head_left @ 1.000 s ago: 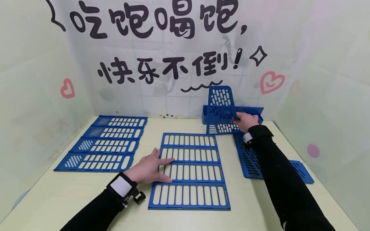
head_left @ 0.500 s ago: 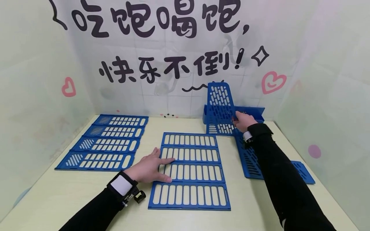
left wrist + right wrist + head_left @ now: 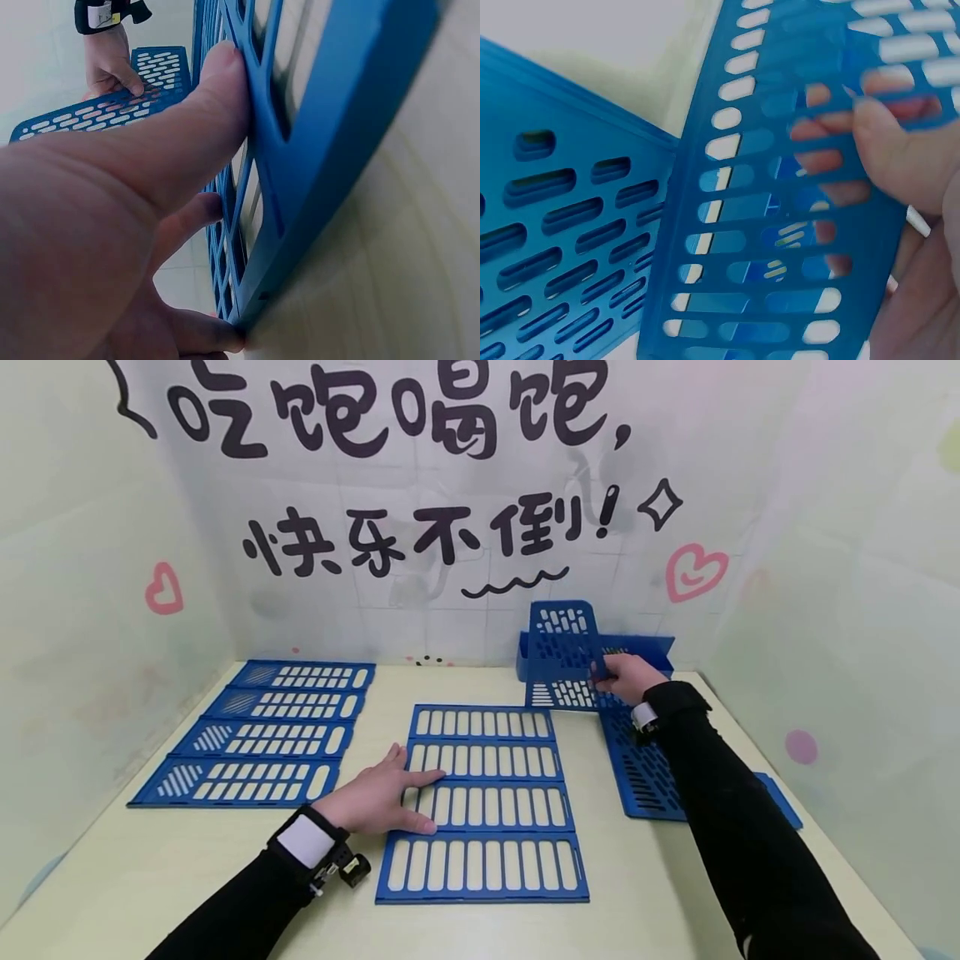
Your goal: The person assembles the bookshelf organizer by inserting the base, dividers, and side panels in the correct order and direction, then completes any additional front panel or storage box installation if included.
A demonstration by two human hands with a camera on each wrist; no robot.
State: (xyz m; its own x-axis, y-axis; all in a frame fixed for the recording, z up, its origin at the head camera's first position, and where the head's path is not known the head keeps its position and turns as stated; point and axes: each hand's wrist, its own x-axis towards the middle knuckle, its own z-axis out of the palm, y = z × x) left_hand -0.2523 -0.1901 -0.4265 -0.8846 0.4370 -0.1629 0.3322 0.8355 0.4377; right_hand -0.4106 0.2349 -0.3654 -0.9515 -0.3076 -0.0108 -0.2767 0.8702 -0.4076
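Note:
My left hand (image 3: pixel 375 797) rests with fingers spread on the left edge of a blue slotted panel sheet (image 3: pixel 483 833), made of several joined strips and lying flat on the table. In the left wrist view, the thumb (image 3: pixel 214 97) lies over its frame. At the back right, my right hand (image 3: pixel 626 677) pinches the side edge of a raised blue perforated panel (image 3: pixel 681 225), thumb on the near face and fingers behind, visible through the slots. Its lower section stands near the table. Beside it, another perforated panel (image 3: pixel 652 815) lies flat, partly covered by my right forearm.
To the left lies another blue sheet (image 3: pixel 146 795) of several joined strips. A blue trough-like piece (image 3: pixel 660 647) sits behind the raised panel against the back wall. Part of another blue panel (image 3: pixel 780 797) shows beyond my right sleeve. Light walls enclose the table on three sides.
The raised panel's top edge rose slightly, then came down and now looks shorter in the head view. My right hand keeps its pinch. My left hand stays on the sheet; the head view shifted slightly.

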